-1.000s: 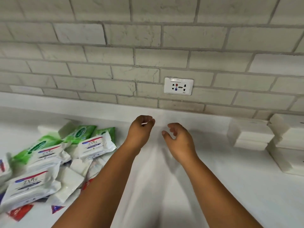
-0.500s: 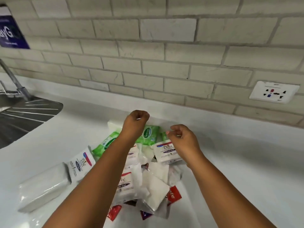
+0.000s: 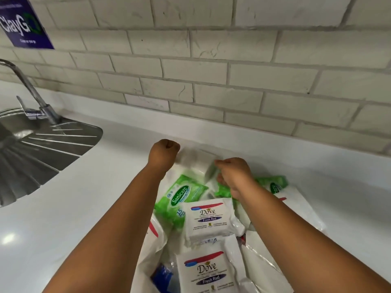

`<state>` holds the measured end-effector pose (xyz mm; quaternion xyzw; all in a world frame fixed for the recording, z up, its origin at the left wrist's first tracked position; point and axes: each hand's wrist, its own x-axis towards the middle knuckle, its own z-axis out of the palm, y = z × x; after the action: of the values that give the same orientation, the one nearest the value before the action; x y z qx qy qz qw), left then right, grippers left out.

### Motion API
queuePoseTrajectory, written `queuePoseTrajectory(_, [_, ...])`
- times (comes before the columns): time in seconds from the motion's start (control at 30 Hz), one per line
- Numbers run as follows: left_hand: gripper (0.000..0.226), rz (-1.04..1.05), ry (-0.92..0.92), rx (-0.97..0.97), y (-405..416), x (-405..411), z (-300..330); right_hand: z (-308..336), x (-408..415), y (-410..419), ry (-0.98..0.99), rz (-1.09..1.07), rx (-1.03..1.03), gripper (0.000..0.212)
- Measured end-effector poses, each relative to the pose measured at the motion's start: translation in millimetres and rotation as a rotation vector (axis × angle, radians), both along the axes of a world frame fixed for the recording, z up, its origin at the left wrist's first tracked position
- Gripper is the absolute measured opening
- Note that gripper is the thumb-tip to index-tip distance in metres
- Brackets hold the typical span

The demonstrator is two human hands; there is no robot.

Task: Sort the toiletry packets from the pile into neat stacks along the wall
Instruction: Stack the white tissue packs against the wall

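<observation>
Both hands have swung back from bare counter to the pile: left hand [image 3: 164,153] fisted on, right hand [image 3: 234,174] pinching, a blurred white packet [image 3: 195,160] at its far edge, seemingly the next pick. Sanicare packets [image 3: 182,194] and Dove packets [image 3: 208,218] crowd underneath; sink [image 3: 48,144] lies left.
</observation>
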<state>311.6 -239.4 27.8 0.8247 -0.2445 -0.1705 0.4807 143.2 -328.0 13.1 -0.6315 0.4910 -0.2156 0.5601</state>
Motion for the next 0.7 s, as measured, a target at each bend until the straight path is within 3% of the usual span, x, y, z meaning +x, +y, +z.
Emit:
queuePoseTrajectory(0.2, [0.045,-0.011,0.028,0.114,-9.2,21.6,-27.3,-13.6,26.7,-3.3,0.127,0.107,-0.002,0.043])
queuePoseTrajectory(0.43, [0.016,-0.058,0.074,0.112,-11.4,20.0,-41.0,-23.6,35.2,-1.2,0.140,0.085,-0.095,0.028])
queuePoseTrajectory(0.7, [0.017,-0.011,0.072,-0.047,-2.8,5.1,-29.1,-16.8,26.0,5.5,0.108,0.042,-0.240,0.028])
